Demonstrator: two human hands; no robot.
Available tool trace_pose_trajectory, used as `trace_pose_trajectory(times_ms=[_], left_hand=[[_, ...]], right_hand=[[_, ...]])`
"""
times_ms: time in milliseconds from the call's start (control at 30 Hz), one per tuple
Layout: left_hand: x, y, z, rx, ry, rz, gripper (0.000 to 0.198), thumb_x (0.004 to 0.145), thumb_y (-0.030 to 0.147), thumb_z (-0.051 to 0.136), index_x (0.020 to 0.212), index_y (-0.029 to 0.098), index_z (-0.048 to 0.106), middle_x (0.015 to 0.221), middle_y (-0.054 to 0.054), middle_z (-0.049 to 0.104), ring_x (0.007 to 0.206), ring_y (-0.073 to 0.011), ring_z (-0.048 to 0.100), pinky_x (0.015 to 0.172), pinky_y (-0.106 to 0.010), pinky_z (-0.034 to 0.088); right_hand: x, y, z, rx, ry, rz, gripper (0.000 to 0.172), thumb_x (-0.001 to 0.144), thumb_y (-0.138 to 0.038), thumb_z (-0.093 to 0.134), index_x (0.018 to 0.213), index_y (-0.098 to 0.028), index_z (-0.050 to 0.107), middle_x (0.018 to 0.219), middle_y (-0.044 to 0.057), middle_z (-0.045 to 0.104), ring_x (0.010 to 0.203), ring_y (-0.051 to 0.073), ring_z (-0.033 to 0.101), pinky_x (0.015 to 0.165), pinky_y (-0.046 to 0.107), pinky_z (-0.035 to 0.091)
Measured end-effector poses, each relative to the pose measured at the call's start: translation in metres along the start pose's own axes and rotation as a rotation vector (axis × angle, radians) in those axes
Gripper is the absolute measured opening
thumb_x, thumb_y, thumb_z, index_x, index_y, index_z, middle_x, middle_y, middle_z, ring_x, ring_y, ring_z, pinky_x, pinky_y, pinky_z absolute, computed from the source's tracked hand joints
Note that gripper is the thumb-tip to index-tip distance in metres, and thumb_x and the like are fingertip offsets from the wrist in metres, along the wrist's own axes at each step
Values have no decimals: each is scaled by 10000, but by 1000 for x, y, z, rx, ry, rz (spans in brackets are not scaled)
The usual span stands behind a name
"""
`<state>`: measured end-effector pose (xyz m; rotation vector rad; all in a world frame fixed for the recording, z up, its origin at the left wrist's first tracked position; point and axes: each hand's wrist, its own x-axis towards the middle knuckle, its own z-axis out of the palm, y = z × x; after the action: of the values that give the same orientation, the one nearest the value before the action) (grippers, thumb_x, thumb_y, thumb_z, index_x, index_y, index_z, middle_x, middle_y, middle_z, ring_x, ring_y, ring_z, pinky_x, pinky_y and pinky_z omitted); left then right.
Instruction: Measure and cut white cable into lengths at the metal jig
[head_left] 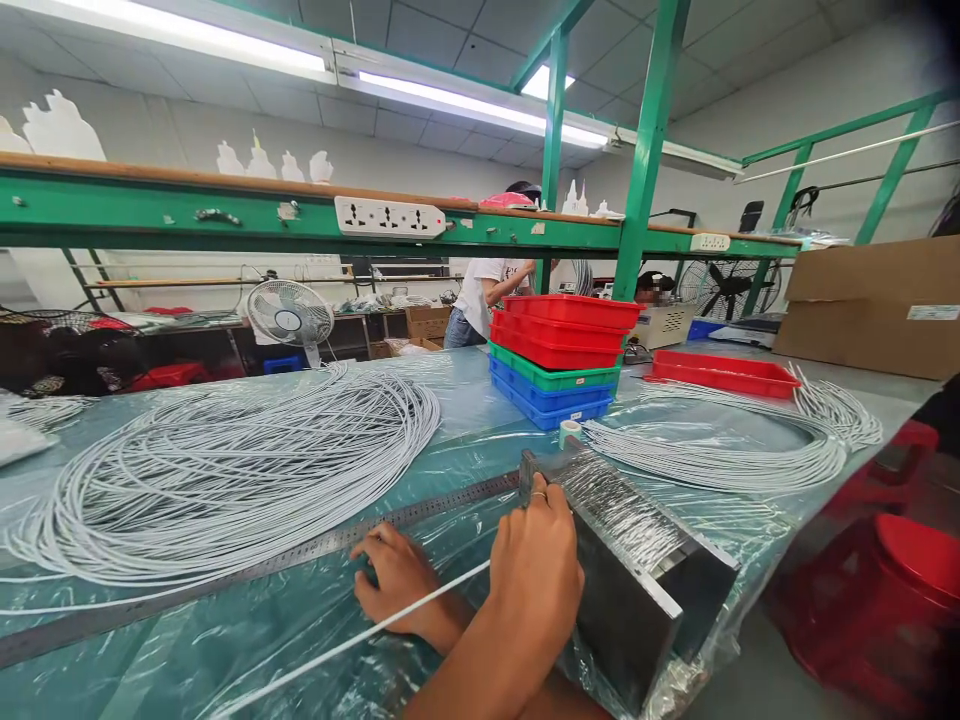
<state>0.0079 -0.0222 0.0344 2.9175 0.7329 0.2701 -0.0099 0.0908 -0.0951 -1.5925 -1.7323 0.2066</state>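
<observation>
My forearms cross, left over right. My left hand (536, 565) is closed on a white cable (360, 640), which runs down to the lower left across my right wrist. Its fingertips are at the end plate of a metal fixture (626, 510) wrapped in clear film. My right hand (397, 580) lies to the left, fingers loosely curled with the thumb apart, beside a long steel ruler (330, 543). The ruler reaches from the lower left up to the fixture. Behind it lies a big coil of white cables (247, 460). Whatever is under the right fingers is hidden.
Stacked red, green and blue trays (559, 375) stand behind the fixture, near a tape roll (570, 432). At right are another cable bundle (720, 455), a red tray (724, 373), a cardboard box (870, 305) and red stools (892, 590). A person (480, 295) stands beyond the bench.
</observation>
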Motion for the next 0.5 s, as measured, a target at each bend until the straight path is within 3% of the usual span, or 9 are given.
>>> trace_pose_trajectory(times_ms=[267,500], left_hand=[[1,1,4,-10,-10,-7,467,870,87,487,1334,140,475,1427,-135,374,947,-259,616,810,-388,549],[2,0,8,3,30,11,490,773,60,518,1252,166,517,1476,-115,291,895,-257,630,771,-398,564]], right_hand=[[-1,0,4,4,29,-9,263,811,-210,521,1060,-207,605,1088,35,555,1014,165,549,934,300,424],[0,4,8,20,61,-28,249,804,-191,512,1037,-212,598,1075,23,559,986,155,556,904,288,433]])
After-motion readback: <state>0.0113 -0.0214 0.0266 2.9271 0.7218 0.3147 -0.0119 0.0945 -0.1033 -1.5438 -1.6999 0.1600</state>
